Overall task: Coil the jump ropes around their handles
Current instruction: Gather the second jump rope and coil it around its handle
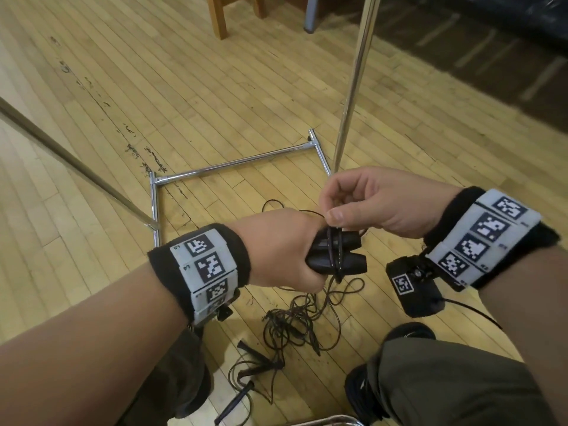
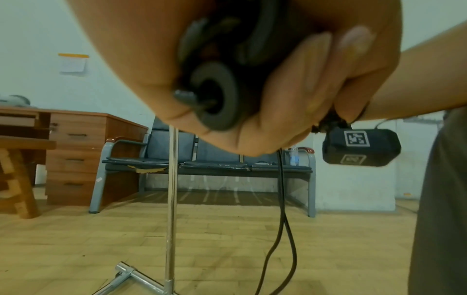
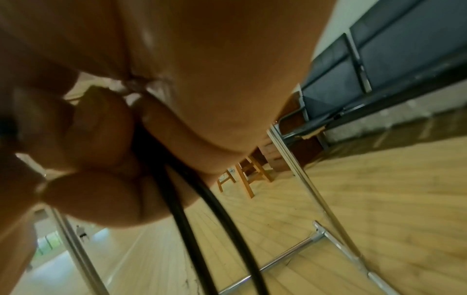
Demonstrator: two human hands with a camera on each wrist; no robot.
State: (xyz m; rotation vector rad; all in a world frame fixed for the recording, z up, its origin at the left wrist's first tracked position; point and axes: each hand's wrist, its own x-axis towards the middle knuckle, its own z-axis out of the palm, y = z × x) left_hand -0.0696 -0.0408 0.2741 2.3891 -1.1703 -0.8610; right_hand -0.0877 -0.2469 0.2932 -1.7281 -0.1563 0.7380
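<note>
Your left hand point(image 1: 278, 250) clamps the two black plastic jump-rope handles point(image 1: 336, 253) side by side, long axis pointing toward your right hand point(image 1: 373, 204), which pinches the thin black cord point(image 1: 333, 241) crossing them just above, slack trailing down to the wooden floor point(image 1: 215, 87).
</note>
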